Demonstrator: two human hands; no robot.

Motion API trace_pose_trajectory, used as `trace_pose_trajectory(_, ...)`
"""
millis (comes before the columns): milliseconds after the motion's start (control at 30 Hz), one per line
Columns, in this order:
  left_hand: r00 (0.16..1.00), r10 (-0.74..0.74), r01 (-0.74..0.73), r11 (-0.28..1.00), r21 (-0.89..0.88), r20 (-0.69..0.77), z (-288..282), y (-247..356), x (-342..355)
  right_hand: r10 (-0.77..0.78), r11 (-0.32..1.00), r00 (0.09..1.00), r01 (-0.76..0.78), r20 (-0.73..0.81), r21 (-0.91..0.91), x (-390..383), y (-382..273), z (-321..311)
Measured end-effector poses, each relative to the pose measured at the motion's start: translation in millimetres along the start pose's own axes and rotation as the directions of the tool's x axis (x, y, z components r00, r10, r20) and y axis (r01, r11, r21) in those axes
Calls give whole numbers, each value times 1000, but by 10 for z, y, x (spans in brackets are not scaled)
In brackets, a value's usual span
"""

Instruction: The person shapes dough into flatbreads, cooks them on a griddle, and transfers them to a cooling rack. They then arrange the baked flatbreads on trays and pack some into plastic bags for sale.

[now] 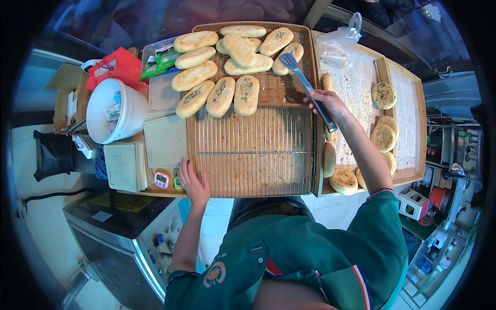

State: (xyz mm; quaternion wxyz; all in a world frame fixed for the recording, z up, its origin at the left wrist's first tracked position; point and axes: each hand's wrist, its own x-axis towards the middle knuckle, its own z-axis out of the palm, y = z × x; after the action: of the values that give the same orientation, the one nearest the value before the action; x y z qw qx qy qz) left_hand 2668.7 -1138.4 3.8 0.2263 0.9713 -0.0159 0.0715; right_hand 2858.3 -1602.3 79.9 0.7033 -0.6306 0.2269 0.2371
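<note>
My right hand [329,104] is closed around a pair of metal tongs [305,81] with dark grips. The tongs' head lies over a seeded oval flatbread [292,58] at the right of the wicker tray [281,92]; whether they pinch it I cannot tell. Several more long breads [194,75] fill the tray, some stacked, some topped with dark seeds. My left hand [194,185] rests with fingers stretched out at the near left corner of the wire rack [248,152], beside a stack of paper bags [166,138] and a small green timer [178,184].
On the right, a wooden tray [356,103] holds round breads [383,135] and a clear plastic bag [338,45]. To the left stand a white bucket [114,111], a red bag [114,70], a pink timer [161,179] and more paper bags [124,165]. A dark-topped cabinet [113,217] stands below.
</note>
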Motion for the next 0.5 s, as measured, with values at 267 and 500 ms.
trace_pose_trajectory(267, 1000, -11, 11, 1000, 23, -27, 30, -39, -23, 87, 995, 957, -69, 278, -75, -876, -168, -130)
trace_pose_trajectory(500, 999, 6, -6, 1000, 18, -31, 43, -32, -9, 218, 973, 887, -162, 408, -166, -785, -86, 84)
